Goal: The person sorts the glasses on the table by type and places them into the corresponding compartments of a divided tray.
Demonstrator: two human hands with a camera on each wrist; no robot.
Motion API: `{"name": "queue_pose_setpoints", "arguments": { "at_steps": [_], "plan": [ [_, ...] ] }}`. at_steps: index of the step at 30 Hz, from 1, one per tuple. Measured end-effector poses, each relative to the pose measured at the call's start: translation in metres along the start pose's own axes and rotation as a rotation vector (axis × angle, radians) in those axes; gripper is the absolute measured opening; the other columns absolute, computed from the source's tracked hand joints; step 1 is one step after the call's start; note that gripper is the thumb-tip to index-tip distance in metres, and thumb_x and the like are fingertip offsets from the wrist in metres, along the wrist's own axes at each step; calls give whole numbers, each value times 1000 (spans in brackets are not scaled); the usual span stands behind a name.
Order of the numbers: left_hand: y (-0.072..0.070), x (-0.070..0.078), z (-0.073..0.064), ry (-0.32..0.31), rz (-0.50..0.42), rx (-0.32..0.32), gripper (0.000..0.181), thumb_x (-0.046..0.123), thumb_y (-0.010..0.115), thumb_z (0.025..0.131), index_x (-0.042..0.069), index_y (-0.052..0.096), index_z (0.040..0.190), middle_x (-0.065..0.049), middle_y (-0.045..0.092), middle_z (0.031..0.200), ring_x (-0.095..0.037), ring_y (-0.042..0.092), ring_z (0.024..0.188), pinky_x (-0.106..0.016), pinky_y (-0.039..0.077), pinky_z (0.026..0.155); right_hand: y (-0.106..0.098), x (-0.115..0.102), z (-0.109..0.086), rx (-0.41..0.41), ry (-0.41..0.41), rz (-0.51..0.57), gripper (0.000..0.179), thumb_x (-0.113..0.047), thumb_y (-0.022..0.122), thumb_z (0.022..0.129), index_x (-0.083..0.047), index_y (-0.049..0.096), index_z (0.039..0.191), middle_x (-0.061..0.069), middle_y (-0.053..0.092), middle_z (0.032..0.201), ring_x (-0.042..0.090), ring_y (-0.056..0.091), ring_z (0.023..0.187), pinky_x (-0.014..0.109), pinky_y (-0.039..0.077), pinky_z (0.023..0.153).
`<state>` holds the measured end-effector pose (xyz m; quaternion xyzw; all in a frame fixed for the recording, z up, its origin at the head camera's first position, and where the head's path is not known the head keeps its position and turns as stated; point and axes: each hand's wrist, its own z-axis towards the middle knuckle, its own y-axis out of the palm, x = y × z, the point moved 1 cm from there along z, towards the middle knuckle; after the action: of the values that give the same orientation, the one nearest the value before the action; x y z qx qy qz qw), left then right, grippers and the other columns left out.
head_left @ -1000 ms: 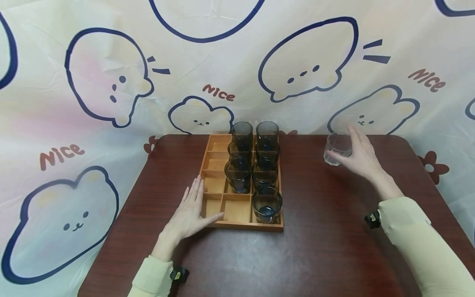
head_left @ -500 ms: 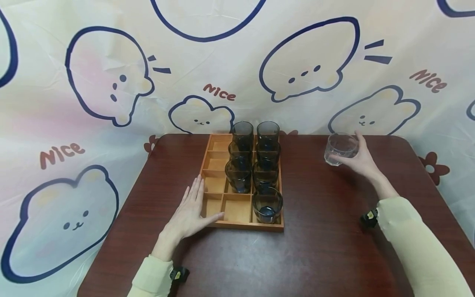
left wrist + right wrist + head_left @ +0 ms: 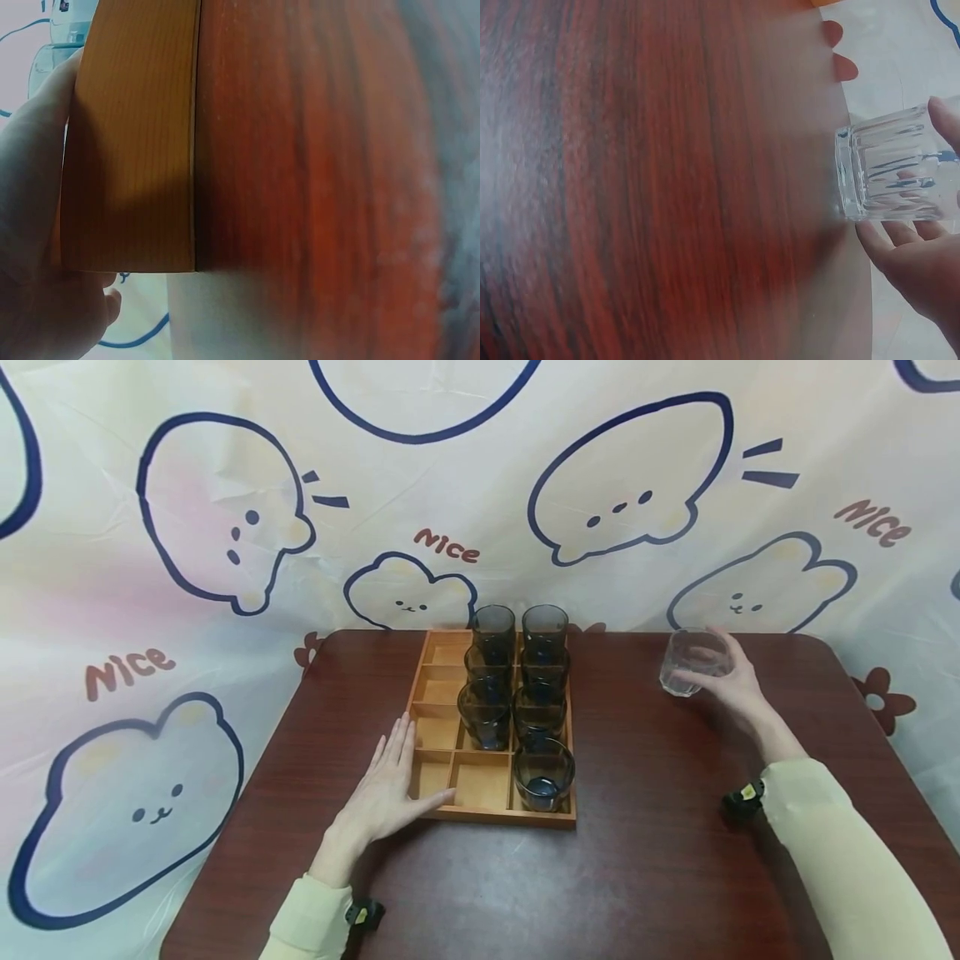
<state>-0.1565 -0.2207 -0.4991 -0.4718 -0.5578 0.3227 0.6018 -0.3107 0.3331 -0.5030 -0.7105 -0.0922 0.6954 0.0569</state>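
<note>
At the far right of the table, in the head view, a clear drinking glass [image 3: 681, 667] stands in the grip of my right hand [image 3: 741, 692]. The right wrist view shows the thumb on one side of this ribbed-looking glass [image 3: 889, 172] and fingers [image 3: 911, 259] on the other; whether its base touches the table, I cannot tell. My left hand [image 3: 378, 795] rests along the left edge of a wooden compartment tray [image 3: 480, 816], fingers straight, thumb over the front rim. Several dark-tinted glasses stand in its middle and right columns, one glass [image 3: 542, 777] at the front right.
The tray sits mid-table on a dark reddish-brown tabletop [image 3: 637, 860] with rounded far corners. Behind the table hangs a pale cloth [image 3: 480, 485] printed with cartoon bears. Bare tabletop lies between the tray and the clear glass.
My right hand has come round to the right side of the clear glass, its spread fingers now gripping it. The left hand and the tray stay as they were.
</note>
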Motion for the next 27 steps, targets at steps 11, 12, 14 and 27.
{"name": "queue_pose_setpoints", "arguments": {
  "at_steps": [11,12,14,27],
  "plan": [
    [1,0,1,14,19,6,134,82,69,90,0,8,176,-17,-2,187,-38,6,175,-60,12,142,-10,-2,-8,-35,22,171,89,-7,76,103,-31,26,174,-23,70,122,-14,69,109,6,56,86],
    [1,0,1,16,20,7,133,82,68,90,0,8,176,-17,-1,187,-38,6,175,-60,13,142,-9,-2,-8,-32,19,140,87,-10,75,105,-29,25,174,-24,69,121,-14,68,109,7,57,84],
    [1,0,0,19,24,13,133,82,68,90,0,8,176,-18,1,187,-39,7,175,-61,13,142,-7,-3,-7,-21,12,61,85,-17,72,108,-23,21,175,-26,67,117,-15,66,107,8,58,82],
    [1,-1,1,26,20,12,131,80,69,91,-1,8,176,-18,0,187,-39,7,175,-60,12,142,24,-19,-1,77,-60,-158,81,-35,55,114,1,9,170,-7,56,126,-13,58,95,6,55,80]
  ]
}}
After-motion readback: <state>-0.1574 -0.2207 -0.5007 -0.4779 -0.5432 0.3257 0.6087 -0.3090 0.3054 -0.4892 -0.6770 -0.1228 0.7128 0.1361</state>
